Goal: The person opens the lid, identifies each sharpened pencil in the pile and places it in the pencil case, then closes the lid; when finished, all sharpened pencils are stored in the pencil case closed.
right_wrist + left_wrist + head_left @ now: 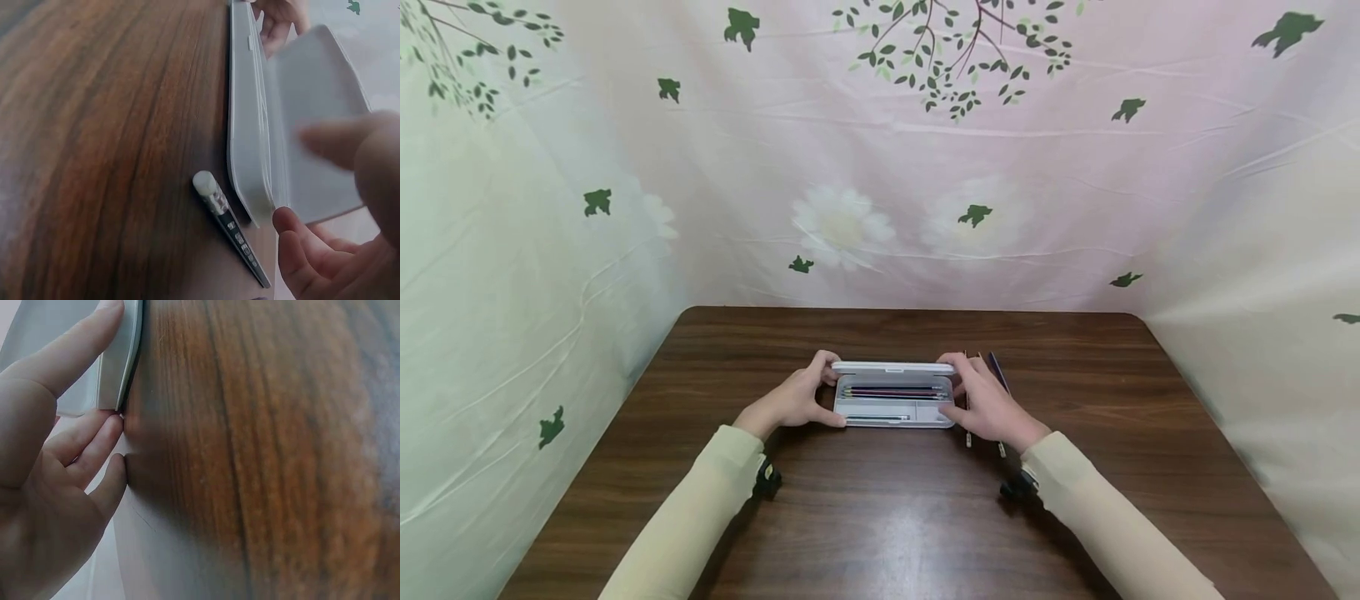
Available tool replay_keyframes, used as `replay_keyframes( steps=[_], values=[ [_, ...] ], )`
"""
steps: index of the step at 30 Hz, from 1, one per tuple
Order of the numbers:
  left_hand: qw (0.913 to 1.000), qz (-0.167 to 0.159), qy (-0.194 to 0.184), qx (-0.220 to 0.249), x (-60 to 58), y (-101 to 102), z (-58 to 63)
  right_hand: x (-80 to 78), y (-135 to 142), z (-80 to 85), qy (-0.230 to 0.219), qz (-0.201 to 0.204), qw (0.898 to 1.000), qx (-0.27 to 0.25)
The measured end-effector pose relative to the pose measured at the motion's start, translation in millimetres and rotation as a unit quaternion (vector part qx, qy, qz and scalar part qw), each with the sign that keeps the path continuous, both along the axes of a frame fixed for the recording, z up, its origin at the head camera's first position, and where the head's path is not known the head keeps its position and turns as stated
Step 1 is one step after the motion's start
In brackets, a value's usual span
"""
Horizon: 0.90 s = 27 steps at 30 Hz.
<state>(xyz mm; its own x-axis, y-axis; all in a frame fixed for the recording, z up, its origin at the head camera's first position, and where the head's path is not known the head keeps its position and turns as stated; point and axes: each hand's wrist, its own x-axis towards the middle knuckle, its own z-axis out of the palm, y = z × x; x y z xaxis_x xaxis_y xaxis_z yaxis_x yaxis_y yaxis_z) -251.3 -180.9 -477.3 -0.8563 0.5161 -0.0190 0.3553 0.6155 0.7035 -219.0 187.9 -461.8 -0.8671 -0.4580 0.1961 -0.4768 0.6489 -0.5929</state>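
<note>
A pale, translucent pencil case lies on the table with its lid raised at the back. Several pencils fill its long rear compartment, and a thin pencil lies in the front one. My left hand grips the left end, thumb at the front corner and fingers toward the lid. At the right end, my right hand holds the case, its fingers by the lid and its thumb over the front corner. The right wrist view shows a dark pencil with a white eraser beside the case.
Pencils lie on the brown wooden table just right of the case, partly under my right hand; one dark blue pencil shows behind it. A patterned cloth hangs behind the table and along both sides.
</note>
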Motion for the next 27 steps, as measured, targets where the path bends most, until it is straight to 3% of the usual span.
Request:
replay_keyframes(
  steps=[14,27],
  values=[
    [0.9993,-0.022,0.003,-0.029,-2.7,-1.7,4.4,7.2,3.8,2.4,-0.004,-0.010,1.000,0.005],
    [0.9985,-0.017,-0.013,-0.049,0.1,0.6,6.6,10.3,1.7,-6.2,0.029,0.015,0.996,0.087]
  ],
)
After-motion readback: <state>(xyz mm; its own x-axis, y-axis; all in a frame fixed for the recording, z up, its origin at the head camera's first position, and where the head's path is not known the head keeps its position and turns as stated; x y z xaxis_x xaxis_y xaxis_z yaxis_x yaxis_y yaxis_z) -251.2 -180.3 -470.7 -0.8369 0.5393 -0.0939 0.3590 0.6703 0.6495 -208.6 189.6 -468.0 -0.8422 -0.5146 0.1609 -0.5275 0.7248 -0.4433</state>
